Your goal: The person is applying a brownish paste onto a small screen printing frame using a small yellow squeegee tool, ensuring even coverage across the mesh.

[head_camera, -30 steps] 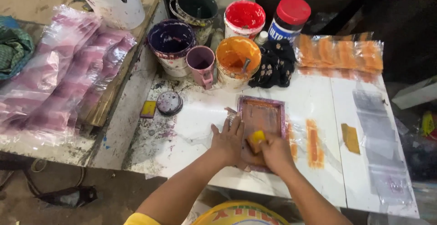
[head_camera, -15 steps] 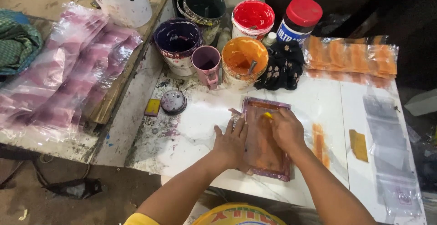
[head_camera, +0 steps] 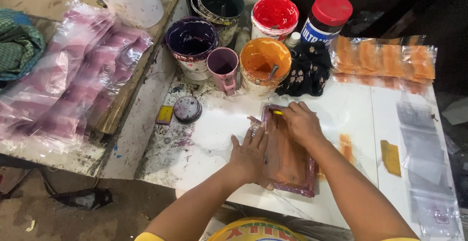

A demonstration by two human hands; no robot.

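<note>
Your left hand (head_camera: 248,157) lies flat, fingers spread, grip released, palm pressing the left edge of the small printing screen frame (head_camera: 288,150) near the front of the white worktop (head_camera: 341,99). Your right hand (head_camera: 302,121) sits at the frame's far end w/ fingers curled down over a yellow squeegee (head_camera: 277,112); only its tip shows, so the grip looks closed on it, but most of the tool is hidden. The frame is purple-edged w/ an orange-stained mesh and lies flat, long side running away from you.

Just beyond the frame: an orange paint tub (head_camera: 263,65) w/ a stick in it, a pink mug (head_camera: 224,68) touching its left side, a purple paint tub (head_camera: 191,43) further left, a red paint tub (head_camera: 274,16) and a dark tub (head_camera: 219,4) behind. A black floral cloth (head_camera: 307,70) is beside the orange tub, a red-capped jar (head_camera: 327,19) behind it. Orange-printed plastic bags (head_camera: 385,58) lie at the far right, clear bags (head_camera: 424,158) down the right edge, purple-printed bags (head_camera: 68,80) on the left bench. A round lid (head_camera: 187,108) and a small yellow block (head_camera: 165,114) sit left of the frame, well apart from it.
</note>
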